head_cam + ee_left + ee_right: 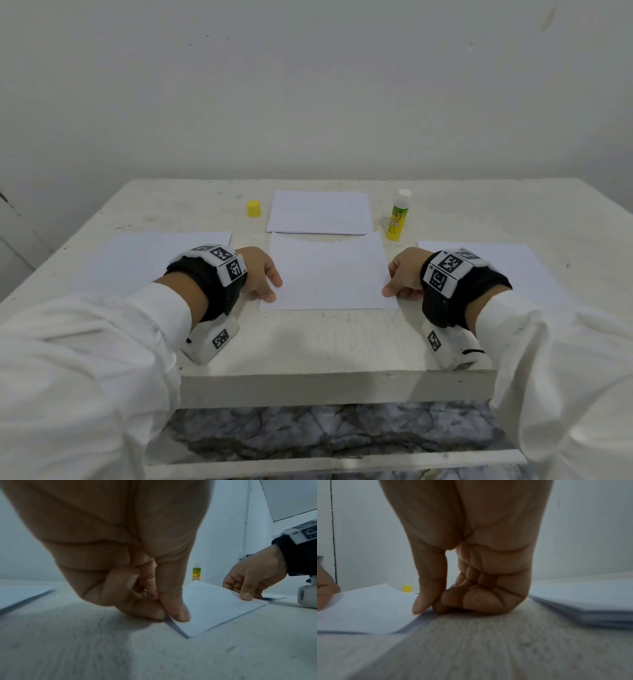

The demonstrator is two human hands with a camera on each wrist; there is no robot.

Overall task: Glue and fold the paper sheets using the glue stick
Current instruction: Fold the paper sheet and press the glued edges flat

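A white paper sheet (327, 272) lies in the middle of the table, its far edge a little curled. My left hand (263, 275) pinches its near left corner between thumb and curled fingers (178, 613). My right hand (400, 279) pinches the near right corner, thumb on top (421, 605). The paper sheet (214, 605) and my right hand (248, 580) also show in the left wrist view. An uncapped yellow-green glue stick (397, 216) stands upright beyond the sheet's far right corner. Its yellow cap (253, 208) sits at the far left.
A folded sheet (320, 212) lies beyond the middle sheet. A flat sheet (154, 257) lies to the left under my left wrist. A stack of sheets (496, 270) lies to the right. The white table (308, 339) ends at its near edge below my wrists.
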